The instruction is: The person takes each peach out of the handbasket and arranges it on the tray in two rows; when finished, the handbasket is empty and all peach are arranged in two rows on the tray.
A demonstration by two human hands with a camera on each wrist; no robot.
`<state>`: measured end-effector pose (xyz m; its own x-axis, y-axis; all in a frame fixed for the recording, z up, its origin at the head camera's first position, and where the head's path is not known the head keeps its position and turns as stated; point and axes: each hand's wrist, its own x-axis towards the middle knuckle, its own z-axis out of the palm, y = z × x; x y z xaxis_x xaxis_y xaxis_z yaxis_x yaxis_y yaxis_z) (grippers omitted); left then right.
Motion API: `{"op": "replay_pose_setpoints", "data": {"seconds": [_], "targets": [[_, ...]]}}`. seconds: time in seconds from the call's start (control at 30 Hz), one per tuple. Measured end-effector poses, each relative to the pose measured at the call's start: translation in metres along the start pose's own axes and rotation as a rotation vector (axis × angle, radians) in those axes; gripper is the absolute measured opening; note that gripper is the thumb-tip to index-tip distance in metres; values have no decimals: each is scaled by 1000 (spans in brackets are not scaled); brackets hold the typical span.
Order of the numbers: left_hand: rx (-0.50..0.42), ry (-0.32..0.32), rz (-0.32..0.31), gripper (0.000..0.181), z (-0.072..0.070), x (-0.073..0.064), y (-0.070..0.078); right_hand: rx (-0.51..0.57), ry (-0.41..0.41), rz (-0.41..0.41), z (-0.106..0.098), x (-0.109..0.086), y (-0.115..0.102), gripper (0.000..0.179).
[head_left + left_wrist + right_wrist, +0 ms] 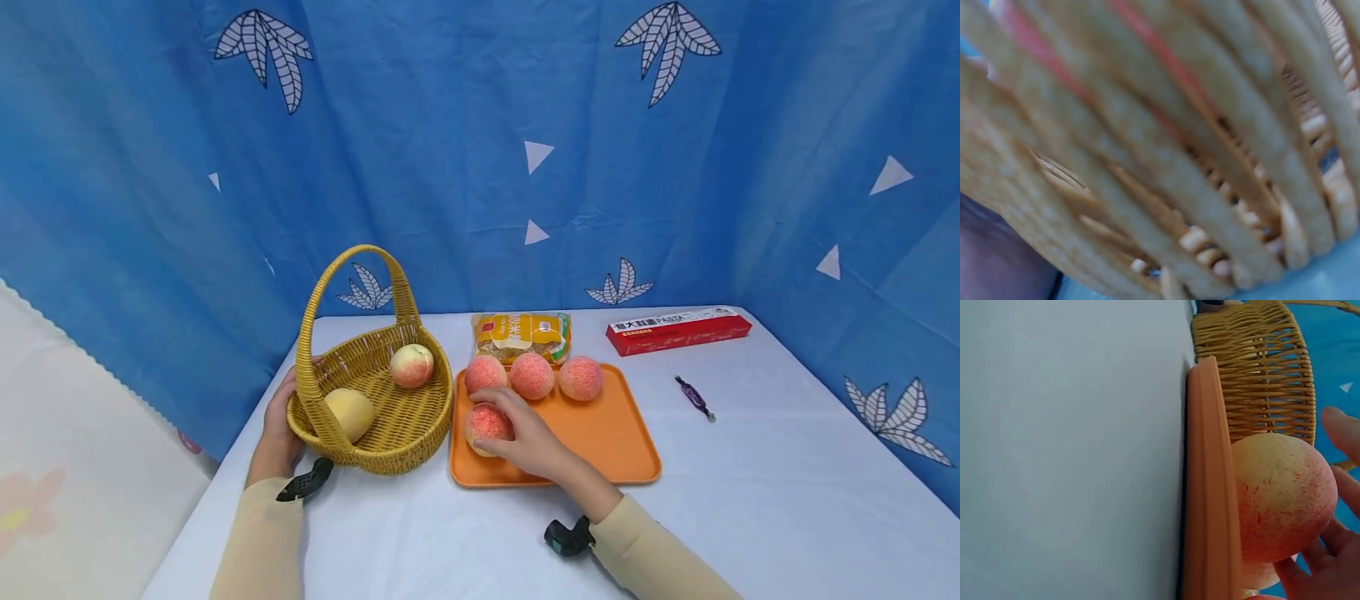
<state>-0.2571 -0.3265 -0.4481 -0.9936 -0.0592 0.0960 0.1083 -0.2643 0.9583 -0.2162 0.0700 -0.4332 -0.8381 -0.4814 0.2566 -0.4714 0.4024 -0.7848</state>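
A yellow wicker basket with a tall arched handle stands at the left. My left hand grips its left side; some fingers are hidden behind the wall, and slats fill the left wrist view. Inside lie a pale pink peach and a smooth yellow fruit, perhaps a mango. On the orange tray, the fingers and thumb of my right hand are curled round a red-and-yellow peach at the tray's left. Behind it sit a left peach, a middle peach and a right peach.
A yellow packet lies just behind the tray. To the right are a red pasta box and a small purple wrapped candy. The table has a white cloth, and a blue curtain hangs behind it.
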Motion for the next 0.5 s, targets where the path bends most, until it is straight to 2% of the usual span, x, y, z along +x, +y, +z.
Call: {"op": "replay_pose_setpoints", "data": {"seconds": [0.1,0.3,0.5], "targets": [[-1,3,-4,43,2,0,1,-18,21,-50,-1,4,-8,52],[-8,3,-7,44,2,-1,1,-38,7,-146,-1,18,-28,49],[-4,14,-20,45,3,-2,2,-70,-39,-156,1,29,-51,50]]}}
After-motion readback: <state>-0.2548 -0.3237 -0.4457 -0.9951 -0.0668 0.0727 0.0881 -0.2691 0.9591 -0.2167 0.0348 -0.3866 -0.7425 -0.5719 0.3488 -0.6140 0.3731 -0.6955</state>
